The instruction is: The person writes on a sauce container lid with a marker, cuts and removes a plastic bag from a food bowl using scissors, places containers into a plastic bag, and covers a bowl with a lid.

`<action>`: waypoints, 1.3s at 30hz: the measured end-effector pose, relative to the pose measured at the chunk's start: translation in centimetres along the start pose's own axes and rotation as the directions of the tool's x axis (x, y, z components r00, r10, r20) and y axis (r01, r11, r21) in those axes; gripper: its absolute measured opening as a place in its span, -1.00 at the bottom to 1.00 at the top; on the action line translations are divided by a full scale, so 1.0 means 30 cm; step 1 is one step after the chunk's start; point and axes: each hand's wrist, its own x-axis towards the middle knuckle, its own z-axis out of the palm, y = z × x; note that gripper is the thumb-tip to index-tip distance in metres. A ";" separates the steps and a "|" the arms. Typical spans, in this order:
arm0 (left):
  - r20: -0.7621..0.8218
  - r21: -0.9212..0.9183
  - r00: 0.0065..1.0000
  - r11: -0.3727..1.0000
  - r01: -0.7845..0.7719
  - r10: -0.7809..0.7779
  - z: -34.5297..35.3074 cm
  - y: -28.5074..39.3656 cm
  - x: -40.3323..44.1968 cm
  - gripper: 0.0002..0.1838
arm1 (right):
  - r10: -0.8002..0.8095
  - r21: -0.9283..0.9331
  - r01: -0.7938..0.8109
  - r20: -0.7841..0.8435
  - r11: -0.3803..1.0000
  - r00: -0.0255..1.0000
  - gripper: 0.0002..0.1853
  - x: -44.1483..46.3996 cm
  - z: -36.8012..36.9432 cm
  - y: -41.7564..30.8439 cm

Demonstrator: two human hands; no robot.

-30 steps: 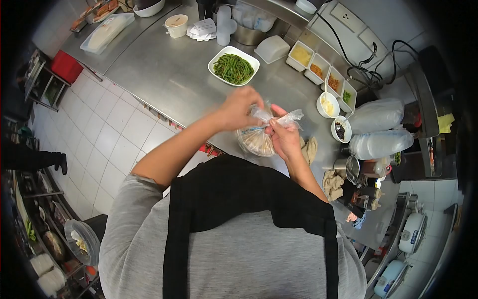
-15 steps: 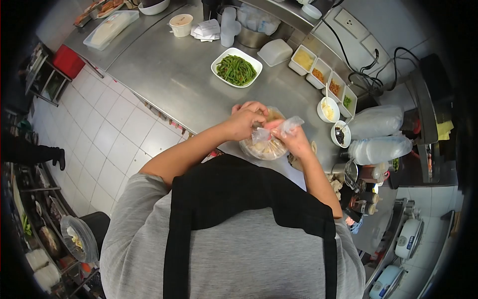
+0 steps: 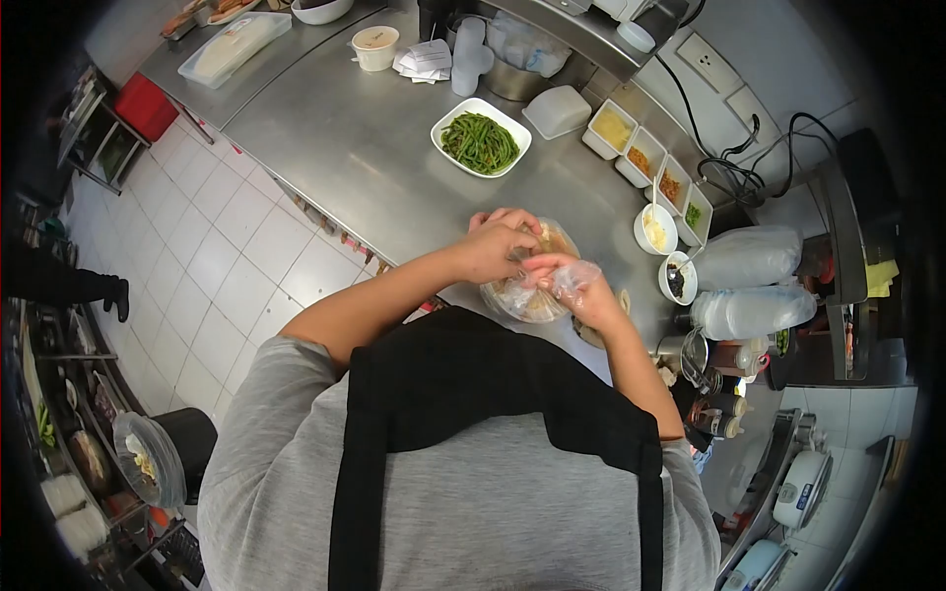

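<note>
The left grip has lowered to the clear bag; it and the right grip pinch bunched plastic.

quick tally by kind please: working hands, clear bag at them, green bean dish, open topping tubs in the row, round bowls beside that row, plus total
hands: 2
clear bag: 1
bean dish: 1
topping tubs: 4
round bowls: 2
total: 10
</note>
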 end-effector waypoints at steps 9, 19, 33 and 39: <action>-0.016 0.026 1.000 1.000 -0.003 0.004 -0.009 0.032 0.000 -0.80 | -0.264 -0.526 0.198 -0.053 0.827 0.963 -0.82 -0.007 0.000 -0.015; -0.017 -0.031 0.999 0.998 0.046 -0.047 -0.022 0.074 -0.015 -0.84 | -0.608 -0.791 0.183 -0.277 0.584 0.744 -0.79 0.054 0.077 0.135; -0.043 -0.079 0.998 0.996 -0.049 0.046 -0.037 0.078 0.033 -0.88 | -0.660 -0.731 0.230 -0.375 0.642 0.651 -0.79 0.009 0.074 0.108; -0.053 0.598 0.754 0.626 -0.501 0.655 -0.108 0.134 0.101 -0.91 | -0.637 -0.705 0.240 -0.374 0.667 0.674 -0.71 -0.028 0.097 0.081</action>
